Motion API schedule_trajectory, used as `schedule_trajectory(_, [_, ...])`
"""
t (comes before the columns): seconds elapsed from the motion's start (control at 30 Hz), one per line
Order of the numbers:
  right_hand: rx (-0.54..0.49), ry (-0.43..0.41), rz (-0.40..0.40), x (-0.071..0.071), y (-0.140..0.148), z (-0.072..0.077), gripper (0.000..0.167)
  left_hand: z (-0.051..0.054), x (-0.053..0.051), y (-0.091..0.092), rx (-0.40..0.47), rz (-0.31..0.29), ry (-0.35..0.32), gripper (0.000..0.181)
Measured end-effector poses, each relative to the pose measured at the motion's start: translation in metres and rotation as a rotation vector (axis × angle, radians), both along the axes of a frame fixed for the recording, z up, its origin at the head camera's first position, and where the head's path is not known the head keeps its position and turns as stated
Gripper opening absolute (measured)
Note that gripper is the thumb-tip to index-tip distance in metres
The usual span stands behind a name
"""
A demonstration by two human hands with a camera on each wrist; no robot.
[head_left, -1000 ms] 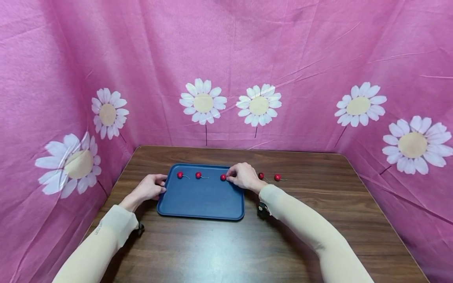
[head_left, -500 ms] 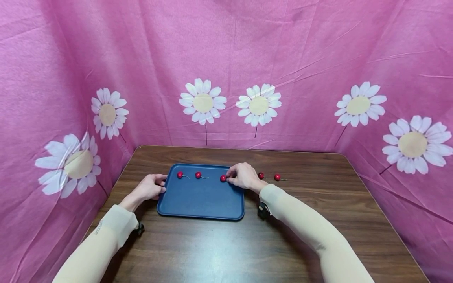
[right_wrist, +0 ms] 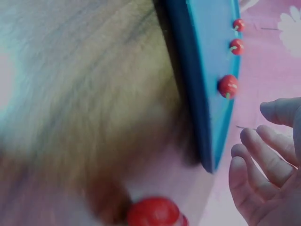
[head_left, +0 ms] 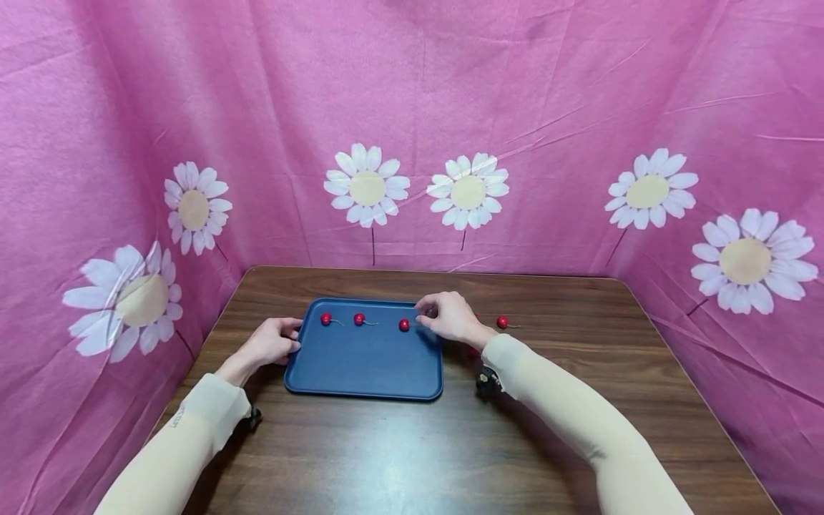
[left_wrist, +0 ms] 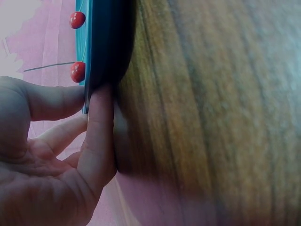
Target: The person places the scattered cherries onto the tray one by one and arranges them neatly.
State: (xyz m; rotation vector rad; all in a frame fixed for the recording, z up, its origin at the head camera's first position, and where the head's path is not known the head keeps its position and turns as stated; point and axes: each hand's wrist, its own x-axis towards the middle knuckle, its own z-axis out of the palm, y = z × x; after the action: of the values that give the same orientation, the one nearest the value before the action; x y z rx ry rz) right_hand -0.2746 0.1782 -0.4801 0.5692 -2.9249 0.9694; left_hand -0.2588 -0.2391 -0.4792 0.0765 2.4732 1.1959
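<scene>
The blue tray lies on the table with three red cherries in a row near its far edge: a left cherry, a middle cherry and a right cherry. My left hand pinches the tray's left rim; in the left wrist view the thumb is above it and a finger beneath. Over the tray's right end, my right hand is just right of the right cherry, apart from it. In the right wrist view its fingers are spread and hold nothing.
On the wooden table right of the tray lies another cherry. Red bits show around the right wrist, mostly hidden; a large cherry appears low in the right wrist view. A pink daisy-patterned cloth surrounds the table.
My right hand has let go of the right cherry and drawn slightly right, its fingers parting. That cherry stays on the tray. My left hand keeps its grip on the rim.
</scene>
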Motion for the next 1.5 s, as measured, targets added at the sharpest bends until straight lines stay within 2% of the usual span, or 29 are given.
schedule_trajectory(0.17, [-0.035, 0.008, 0.023, 0.004, 0.017, 0.015, 0.032, 0.000, 0.000, 0.000, 0.001, 0.004, -0.008, 0.062])
schedule_trajectory(0.3, [-0.049, 0.023, 0.020, 0.007, 0.039, 0.022, 0.031, 0.000, 0.001, 0.000, -0.001, 0.004, -0.008, 0.062])
schedule_trajectory(0.4, [-0.045, 0.052, -0.005, 0.012, 0.058, 0.025, 0.028, 0.000, 0.001, 0.000, 0.004, -0.001, -0.006, 0.062])
schedule_trajectory(0.53, [-0.046, 0.047, -0.069, 0.023, 0.084, 0.024, 0.028, 0.001, 0.000, 0.000, 0.013, -0.003, -0.005, 0.061])
schedule_trajectory(0.7, [-0.055, 0.057, -0.129, 0.032, 0.117, 0.017, 0.029, 0.002, 0.000, 0.000, 0.016, 0.001, 0.001, 0.061])
schedule_trajectory(0.9, [-0.050, 0.048, -0.216, 0.033, 0.158, 0.003, 0.029, 0.000, 0.000, 0.000, 0.016, -0.001, 0.003, 0.062])
schedule_trajectory(1.03, [-0.053, 0.026, -0.243, 0.033, 0.175, -0.005, 0.030, 0.001, 0.001, 0.001, 0.020, -0.004, 0.003, 0.061])
schedule_trajectory(1.17, [-0.028, 0.033, -0.237, 0.034, 0.183, -0.014, 0.028, 0.002, 0.001, 0.000, 0.019, 0.002, -0.001, 0.062])
schedule_trajectory(1.5, [0.085, 0.124, -0.195, 0.029, 0.186, -0.027, 0.014, -0.002, 0.000, 0.000, 0.010, 0.002, -0.006, 0.062])
